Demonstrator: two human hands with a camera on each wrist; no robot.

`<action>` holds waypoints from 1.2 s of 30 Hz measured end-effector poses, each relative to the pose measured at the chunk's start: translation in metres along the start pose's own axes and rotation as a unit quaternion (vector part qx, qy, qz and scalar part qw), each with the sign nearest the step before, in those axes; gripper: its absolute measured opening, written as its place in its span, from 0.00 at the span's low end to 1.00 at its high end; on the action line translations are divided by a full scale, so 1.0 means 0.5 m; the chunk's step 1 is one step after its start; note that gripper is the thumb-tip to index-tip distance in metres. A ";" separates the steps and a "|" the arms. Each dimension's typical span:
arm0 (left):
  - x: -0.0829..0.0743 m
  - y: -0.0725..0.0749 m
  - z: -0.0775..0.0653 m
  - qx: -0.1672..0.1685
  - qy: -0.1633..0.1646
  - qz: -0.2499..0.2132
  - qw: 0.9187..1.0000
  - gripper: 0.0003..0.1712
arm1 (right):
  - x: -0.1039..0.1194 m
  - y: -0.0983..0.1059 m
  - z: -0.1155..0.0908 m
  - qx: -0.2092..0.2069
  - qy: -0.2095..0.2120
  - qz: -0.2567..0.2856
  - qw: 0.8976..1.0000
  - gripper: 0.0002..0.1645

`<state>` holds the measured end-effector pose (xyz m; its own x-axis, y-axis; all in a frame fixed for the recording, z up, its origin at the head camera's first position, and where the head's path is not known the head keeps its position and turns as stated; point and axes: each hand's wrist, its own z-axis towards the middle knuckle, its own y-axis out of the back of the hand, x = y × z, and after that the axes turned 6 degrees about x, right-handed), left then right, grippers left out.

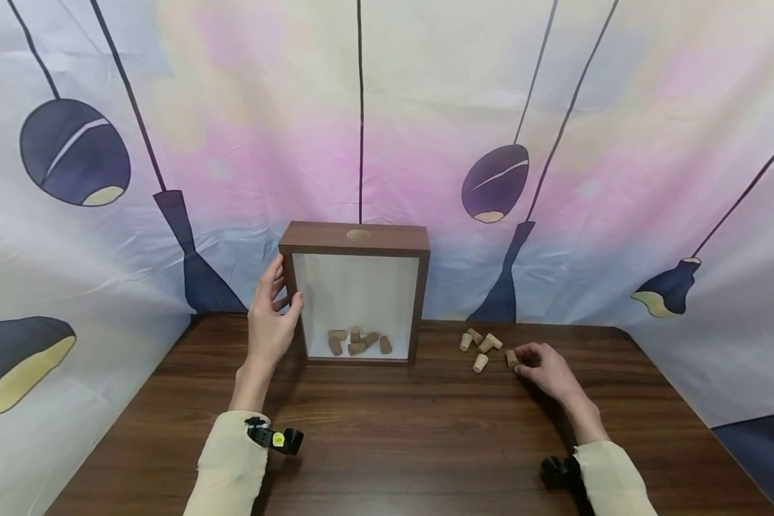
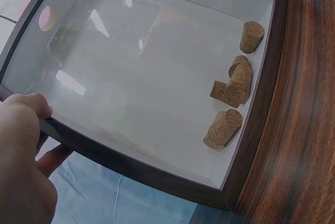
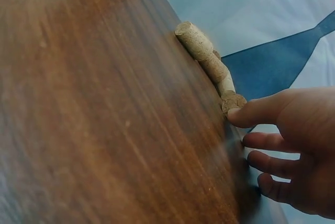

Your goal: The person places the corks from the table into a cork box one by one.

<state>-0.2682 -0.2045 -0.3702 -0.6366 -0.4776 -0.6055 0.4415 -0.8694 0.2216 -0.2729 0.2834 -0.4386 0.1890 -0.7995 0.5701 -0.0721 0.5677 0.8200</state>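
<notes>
A shadow box with a dark wooden frame and a clear front stands upright on the table. A round hole is in its top, and several corks lie along the bottom inside. My left hand grips the box's left side, thumb at the front edge and fingers round the outer side. On the table to the right, my right hand pinches a cork between thumb and fingertips; the other fingers are spread in the right wrist view.
Several loose corks lie in a small group between the box and my right hand. Behind the brown wooden table hangs a cloth backdrop printed with lamps, close to the box's back.
</notes>
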 end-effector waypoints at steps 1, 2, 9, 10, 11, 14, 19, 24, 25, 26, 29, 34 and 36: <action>0.005 0.000 0.000 0.000 0.000 -0.002 1.000 0.41 | 0.000 -0.001 0.000 -0.001 0.004 -0.001 1.000 0.23; 0.011 0.000 -0.001 0.001 0.001 -0.003 1.000 0.41 | 0.000 -0.001 0.000 -0.001 0.008 -0.004 1.000 0.24; 0.026 0.000 0.001 0.010 -0.005 0.007 1.000 0.42 | -0.002 -0.004 0.001 0.002 0.007 -0.013 1.000 0.23; 0.026 0.000 0.002 0.011 -0.006 0.008 1.000 0.42 | -0.002 -0.004 0.001 0.001 0.004 -0.010 1.000 0.22; 0.025 0.000 0.002 0.013 -0.006 0.010 1.000 0.42 | -0.003 -0.003 0.002 0.001 0.002 -0.009 1.000 0.22; 0.025 0.001 0.002 0.012 -0.006 0.012 1.000 0.42 | -0.004 -0.002 0.003 0.001 -0.003 -0.004 1.000 0.21; 0.024 0.001 0.002 0.008 -0.007 0.015 1.000 0.42 | -0.005 0.001 0.004 -0.001 -0.009 0.002 1.000 0.21; 0.022 -0.002 0.001 0.004 -0.008 0.011 1.000 0.41 | 0.000 0.006 0.002 -0.013 -0.020 0.019 1.000 0.21; 0.022 -0.002 0.001 0.004 -0.007 0.009 1.000 0.41 | 0.002 0.008 0.002 -0.016 -0.021 0.022 0.999 0.21; 0.021 -0.002 0.001 0.003 -0.006 0.010 1.000 0.41 | 0.004 0.009 0.002 -0.019 -0.023 0.025 0.999 0.21; 0.022 -0.002 0.001 0.002 0.000 0.012 1.000 0.41 | 0.010 0.013 0.002 -0.031 -0.020 0.027 0.999 0.21; 0.022 0.001 0.001 0.008 -0.003 0.009 1.000 0.41 | 0.024 0.019 0.005 -0.060 -0.011 0.020 0.998 0.21; 0.022 0.001 0.001 0.009 -0.007 0.007 1.000 0.42 | 0.030 0.021 0.005 -0.071 -0.005 0.018 0.997 0.20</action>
<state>-0.2754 -0.2104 -0.3763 -0.6400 -0.4908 -0.5913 0.4383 -0.8651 0.2437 -0.2731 0.2768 -0.4212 0.1789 -0.7799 0.5999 0.0617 0.6174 0.7842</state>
